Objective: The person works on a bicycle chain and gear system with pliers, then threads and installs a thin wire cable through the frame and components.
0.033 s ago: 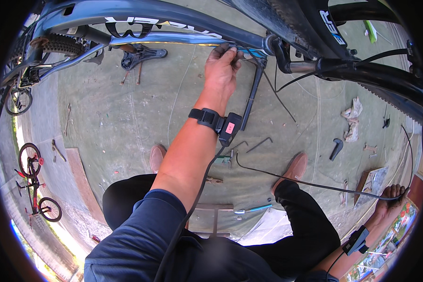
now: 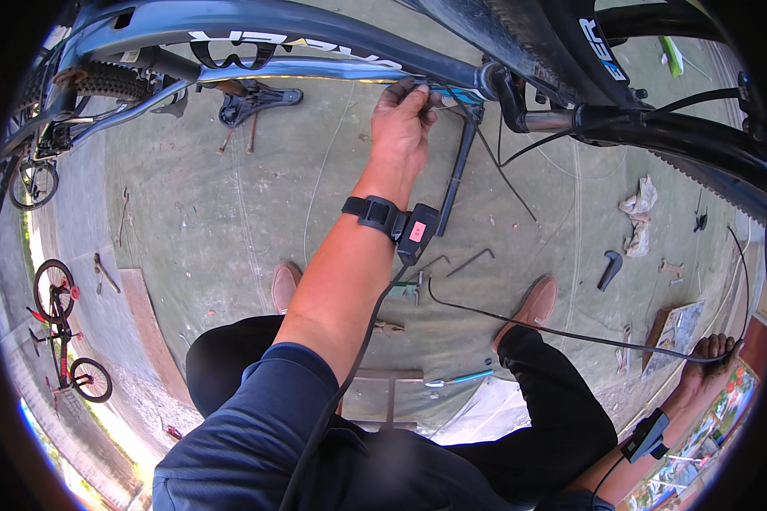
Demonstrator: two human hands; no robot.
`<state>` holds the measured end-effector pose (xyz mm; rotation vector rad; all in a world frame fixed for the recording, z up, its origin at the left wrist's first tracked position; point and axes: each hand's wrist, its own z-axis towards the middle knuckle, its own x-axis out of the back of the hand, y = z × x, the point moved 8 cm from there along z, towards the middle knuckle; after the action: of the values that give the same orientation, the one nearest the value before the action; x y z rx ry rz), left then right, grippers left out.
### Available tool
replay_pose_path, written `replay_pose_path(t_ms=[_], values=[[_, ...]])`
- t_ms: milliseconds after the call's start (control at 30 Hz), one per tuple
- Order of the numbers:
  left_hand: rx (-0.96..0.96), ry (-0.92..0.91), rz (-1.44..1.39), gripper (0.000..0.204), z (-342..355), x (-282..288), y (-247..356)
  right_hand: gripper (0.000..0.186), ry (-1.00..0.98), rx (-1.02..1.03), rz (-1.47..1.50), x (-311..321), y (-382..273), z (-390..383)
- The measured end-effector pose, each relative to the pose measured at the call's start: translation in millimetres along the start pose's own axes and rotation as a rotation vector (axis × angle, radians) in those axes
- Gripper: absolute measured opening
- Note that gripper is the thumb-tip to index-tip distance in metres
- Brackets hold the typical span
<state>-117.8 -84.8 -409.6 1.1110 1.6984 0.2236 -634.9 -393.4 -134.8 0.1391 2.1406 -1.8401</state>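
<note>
I sit under a blue bicycle frame (image 2: 315, 34) with my feet on a concrete floor. My left hand (image 2: 403, 119) reaches up to the frame's lower tube. Its fingers are pinched on a thin black cable (image 2: 496, 166) where it meets the tube. A black strap with a small device (image 2: 400, 226) sits on that wrist. My right hand (image 2: 709, 353) is low at the right edge and grips the end of a long black cable (image 2: 571, 335) that curves across the floor past my right shoe (image 2: 533, 307).
A black kickstand (image 2: 458, 175) hangs from the frame. On the floor lie hex keys (image 2: 473, 260), a black tool (image 2: 609, 269), a rag (image 2: 639, 213), a blue-handled screwdriver (image 2: 460, 379) and a black bicycle part (image 2: 256, 102). A small red bicycle (image 2: 64, 332) stands far left.
</note>
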Motion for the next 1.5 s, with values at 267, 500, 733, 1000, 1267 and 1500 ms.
replay_pose_path(t_ms=[267,500,733,1000,1267,1500], values=[[-0.203,0.018,0.198,0.023,2,-3,5,0.03,-0.05,-0.024,0.026,6,-1,6],[-0.332,0.024,0.308,0.025,6,-5,9,0.031,-0.093,-0.053,0.021,13,-4,11],[-0.425,0.091,0.445,0.026,9,-2,12,0.031,-0.058,-0.027,0.01,5,-2,8],[-0.346,0.045,0.399,0.016,3,-5,11,0.031,-0.085,-0.043,0.015,7,-2,10],[-0.346,0.022,0.436,0.014,4,-6,15,0.031,-0.102,-0.059,0.031,2,-1,8],[-0.404,0.036,0.453,0.012,5,-6,19,0.031,-0.084,-0.054,0.023,-2,1,8]])
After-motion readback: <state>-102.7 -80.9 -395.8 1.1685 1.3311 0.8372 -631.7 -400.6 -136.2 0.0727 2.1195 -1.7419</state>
